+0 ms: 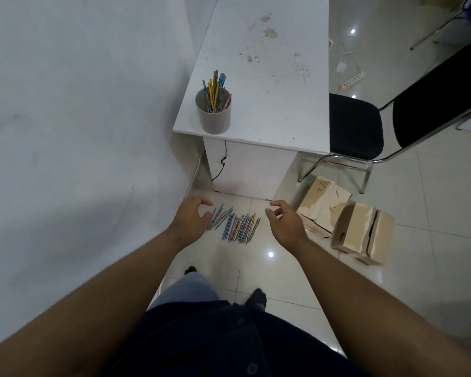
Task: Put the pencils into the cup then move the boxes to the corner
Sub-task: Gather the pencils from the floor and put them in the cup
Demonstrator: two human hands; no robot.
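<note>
Chair (355, 123) beside 2 seemingly torn boxes (362, 232), pencils (237, 225) before desk (269, 77)

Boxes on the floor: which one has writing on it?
The box nearer the chair legs; dark scribbles mark its top, the other box shows none.

Hands: left hand (191, 216) and right hand (284, 223) empty, fingers loosely curled, flanking the floor pencils (235, 223).
Cup (214, 113): on counter (269, 77), holding pencils.
Boxes (346, 219): right, on floor.
</note>
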